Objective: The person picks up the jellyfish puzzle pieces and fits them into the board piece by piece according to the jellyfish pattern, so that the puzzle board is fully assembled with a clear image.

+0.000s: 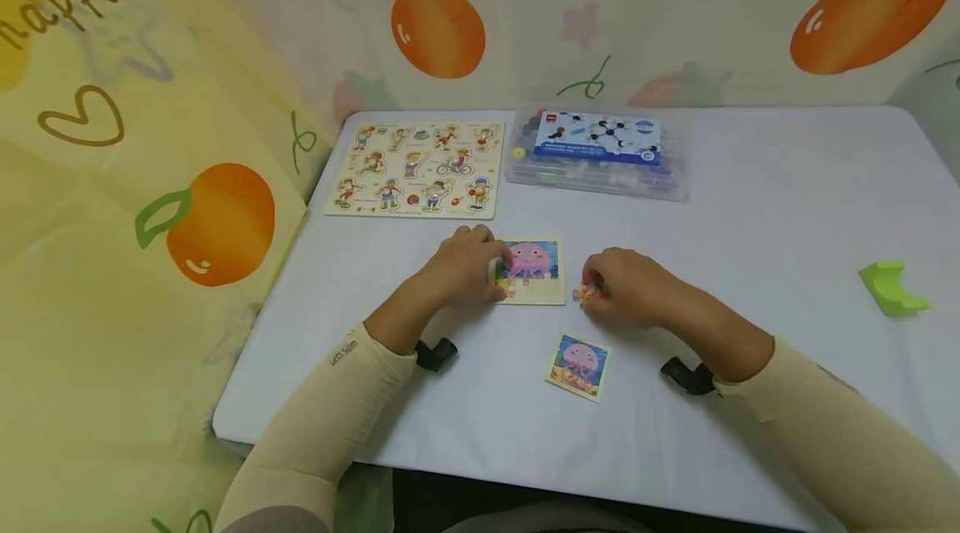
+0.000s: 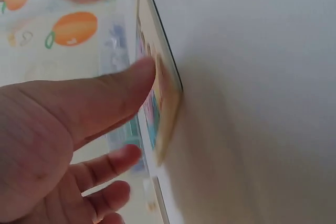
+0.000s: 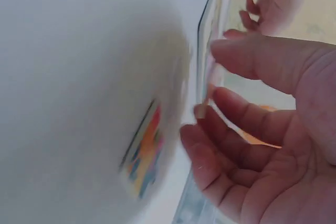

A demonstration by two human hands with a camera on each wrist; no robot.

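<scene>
In the head view a wooden jigsaw board [image 1: 538, 292] lies mid-table, its upper part showing a pink jellyfish and its lower part largely bare wood. My left hand [image 1: 467, 268] rests at the board's left side. The thumb [image 2: 123, 90] touches the board near its edge in the left wrist view, while other fingers stay extended. Right of the board, my right hand [image 1: 626, 287] pinches a small orange and yellow puzzle piece [image 1: 585, 293] between thumb and fingertips. Nearer to me lies a square jellyfish picture card [image 1: 578, 365], tilted slightly.
A wooden board of children's figures [image 1: 414, 166] lies at the back left. Beside it sits a clear plastic box with a molecular model label [image 1: 597, 139]. A bright green curved block [image 1: 892, 289] lies far right. Patterned cloth [image 1: 525, 16] hangs behind the table.
</scene>
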